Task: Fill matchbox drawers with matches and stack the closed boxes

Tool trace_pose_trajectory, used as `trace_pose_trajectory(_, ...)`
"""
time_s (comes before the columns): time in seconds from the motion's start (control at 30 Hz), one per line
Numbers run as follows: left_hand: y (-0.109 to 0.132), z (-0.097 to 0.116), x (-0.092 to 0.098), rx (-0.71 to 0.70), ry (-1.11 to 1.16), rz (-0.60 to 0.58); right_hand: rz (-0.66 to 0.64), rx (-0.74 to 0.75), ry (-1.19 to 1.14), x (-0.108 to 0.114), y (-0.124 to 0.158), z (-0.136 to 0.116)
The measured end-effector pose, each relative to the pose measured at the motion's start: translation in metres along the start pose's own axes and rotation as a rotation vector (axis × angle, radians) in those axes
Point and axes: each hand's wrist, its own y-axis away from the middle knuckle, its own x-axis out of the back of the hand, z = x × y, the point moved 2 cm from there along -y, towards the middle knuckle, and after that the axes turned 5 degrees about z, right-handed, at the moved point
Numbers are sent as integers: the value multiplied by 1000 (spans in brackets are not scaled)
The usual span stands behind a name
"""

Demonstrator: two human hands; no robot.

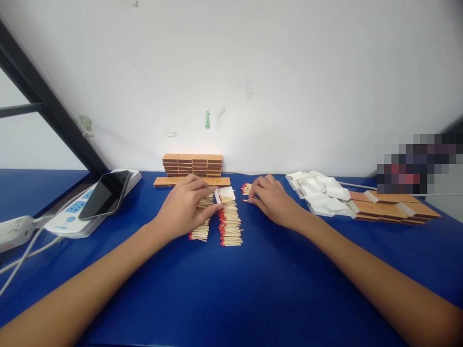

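My left hand (188, 205) grips a small white matchbox tray (225, 193) between thumb and fingers, and some matches lie in the tray. Beneath and beside it, two long rows of red-headed matches lie on the blue table: a left row (199, 232) partly under my left hand and a right row (230, 229). My right hand (273, 200) is to the right with its fingertips pinched on a match (246, 200). Just behind those fingertips is a small group of matches (246, 188).
Stacked orange matchboxes (192, 165) stand by the wall behind a low row of boxes (164, 182). White empty trays (320, 192) and more orange matchboxes (383, 209) lie at the right. A phone (105, 194) rests on a power strip (68, 219) at the left, with white cables.
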Motion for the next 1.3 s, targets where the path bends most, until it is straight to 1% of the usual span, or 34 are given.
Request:
trace_pose_trajectory(0.1,0,0,-1,4,4,-9,30,3,-50,5,-1,-3)
trace_pose_trajectory(0.2,0,3,-2,5,31,-12,164,27,-148,16,-1,-18)
trace_pose_trajectory(0.27,0,7,-2,8,67,-14,257,38,-199,24,-1,-33)
trace_pose_trajectory(0.3,0,9,-3,9,88,-18,281,43,-206,27,0,-42)
trace_pose_trajectory(0.4,-1,17,-3,1,152,-23,303,53,-153,32,2,-62)
trace_pose_trajectory(0.5,-2,22,-2,0,191,-13,289,79,-96,32,3,-68)
trace_pose_trajectory(0.57,-2,22,-1,10,194,-14,291,104,-104,32,3,-65)
trace_pose_trajectory(0.63,-2,19,-1,20,176,-10,334,99,-117,34,3,-56)
trace_pose_trajectory(0.67,-2,17,0,23,161,-4,360,77,-111,34,2,-49)
trace_pose_trajectory(0.73,-1,12,0,30,128,11,387,-14,-64,32,1,-32)
trace_pose_trajectory(0.83,0,6,0,38,87,24,311,-187,48,21,1,-7)
trace_pose_trajectory(0.9,0,4,-1,36,71,26,241,-236,91,10,1,4)
trace_pose_trajectory(1.0,0,4,-1,26,63,24,195,-218,115,-1,0,9)
trace_pose_trajectory(1.1,0,5,-1,25,57,16,176,-181,142,-5,-1,9)
trace_pose_trajectory(1.2,0,5,0,21,52,18,152,-164,156,-4,0,9)
trace_pose_trajectory(1.3,0,5,0,22,44,21,155,-92,138,2,3,9)
